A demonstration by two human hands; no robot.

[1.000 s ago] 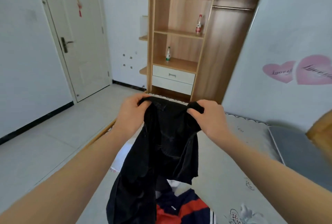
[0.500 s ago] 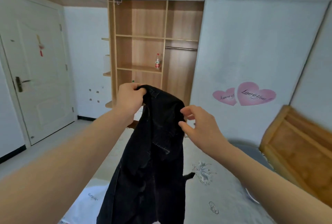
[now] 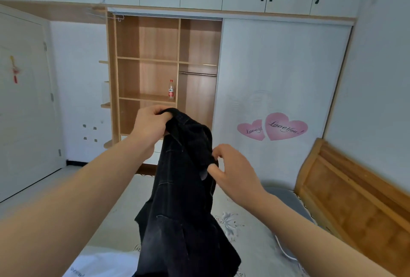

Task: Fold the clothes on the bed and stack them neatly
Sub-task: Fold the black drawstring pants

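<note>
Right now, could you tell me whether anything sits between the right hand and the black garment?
Nothing visible does. The left hand grips the black garment at its top, and the right hand is already at its right edge, thumb and fingertips touching the fabric above the bed.
</note>
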